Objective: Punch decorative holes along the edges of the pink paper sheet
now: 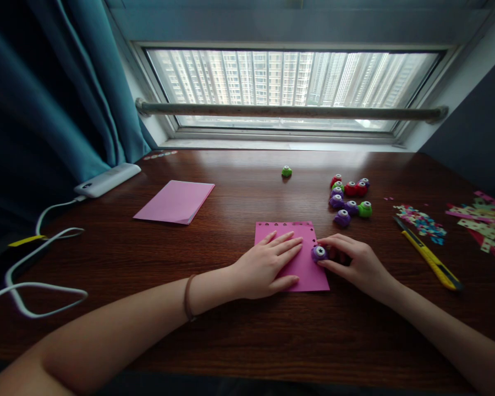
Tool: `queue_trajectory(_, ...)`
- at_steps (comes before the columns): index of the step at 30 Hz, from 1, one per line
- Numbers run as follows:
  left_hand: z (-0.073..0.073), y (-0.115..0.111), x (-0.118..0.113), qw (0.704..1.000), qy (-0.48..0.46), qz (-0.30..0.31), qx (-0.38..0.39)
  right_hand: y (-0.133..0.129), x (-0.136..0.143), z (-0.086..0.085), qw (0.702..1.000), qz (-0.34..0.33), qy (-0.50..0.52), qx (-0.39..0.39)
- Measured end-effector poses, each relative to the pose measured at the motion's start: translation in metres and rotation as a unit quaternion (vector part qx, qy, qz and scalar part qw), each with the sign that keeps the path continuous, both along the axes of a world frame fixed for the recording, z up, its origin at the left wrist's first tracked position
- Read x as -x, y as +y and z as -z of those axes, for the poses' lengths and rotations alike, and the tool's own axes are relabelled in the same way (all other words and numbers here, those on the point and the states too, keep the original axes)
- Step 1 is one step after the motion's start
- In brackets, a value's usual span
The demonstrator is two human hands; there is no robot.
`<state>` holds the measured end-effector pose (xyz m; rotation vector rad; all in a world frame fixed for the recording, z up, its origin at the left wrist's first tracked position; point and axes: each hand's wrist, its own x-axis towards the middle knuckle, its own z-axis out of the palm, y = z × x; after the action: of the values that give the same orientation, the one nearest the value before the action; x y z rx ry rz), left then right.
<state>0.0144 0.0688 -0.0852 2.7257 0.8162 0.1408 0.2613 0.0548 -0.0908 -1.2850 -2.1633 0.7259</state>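
While left hand (262, 267) lies on paper (307, 275) | right fingers (334, 241) hold purple punch (319, 253)

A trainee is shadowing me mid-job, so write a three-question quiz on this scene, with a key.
1. True or false: the left hand lies flat on the punched pink sheet.
2. What colour is the punch in the right hand?
3. Where is the yellow cutter? A) under the left hand; B) to the right of the right hand; C) on the pink sheet.

Key: 1. True. 2. Purple. 3. B.
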Motion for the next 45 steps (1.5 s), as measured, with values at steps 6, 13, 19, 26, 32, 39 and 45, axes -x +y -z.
queue_trajectory(6,-0.0002,-0.0007,-0.0004,1.000,0.003,-0.001,0.000,0.0001,-0.0001,0.0001,1.000,-0.002,-0.001,-0.005)
queue_trajectory(13,0.0004,-0.0005,-0.0004,1.000,0.002,0.001,0.000,0.0001,0.0001,-0.0007,1.000,-0.005,-0.005,-0.003)
queue_trajectory(19,0.0008,0.0003,-0.0002,1.000,0.001,0.000,0.000,0.0001,0.0003,-0.0009,1.000,-0.004,-0.003,-0.007)
queue_trajectory(26,0.0002,-0.0008,0.0000,1.000,-0.012,0.001,0.003,-0.0001,0.0005,-0.0009,1.000,-0.004,0.000,-0.012)
queue_trajectory(32,-0.0006,0.0000,-0.0001,1.000,-0.016,0.002,0.006,-0.0001,0.0007,-0.0021,1.000,-0.005,0.002,-0.009)
queue_trajectory(39,-0.0006,-0.0004,0.0001,1.000,-0.007,-0.001,0.006,-0.0002,0.0002,-0.0018,1.000,-0.008,0.003,-0.010)
queue_trajectory(45,-0.0007,-0.0008,-0.0005,1.000,-0.005,0.000,0.003,0.0006,-0.0005,-0.0009,1.000,-0.011,0.004,-0.011)
